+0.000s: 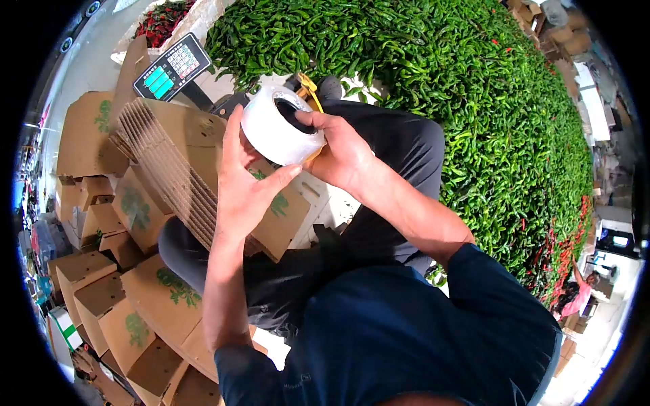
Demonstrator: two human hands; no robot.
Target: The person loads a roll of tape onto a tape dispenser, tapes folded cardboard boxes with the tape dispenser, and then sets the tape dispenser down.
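Observation:
A wide roll of white packing tape point(267, 132) is held between my two hands, above my lap. My left hand point(244, 193) curves round the roll's left and lower side, fingers up and thumb below. My right hand point(345, 152) grips the right side, its thumb reaching into the dark core and its other fingers mostly hidden behind. Just beyond the roll shows a yellow part point(308, 86) that looks like a tape dispenser; whether it is joined to the roll is hidden. A stack of flattened cardboard boxes point(176, 172) leans beneath my left hand.
Green chilies point(501, 155) form a large heap ahead and to the right. A scale display point(172, 68) stands at the upper left, near red chilies point(162, 24). Cardboard boxes point(145, 291) crowd my left. A person in pink point(579, 298) is at the far right.

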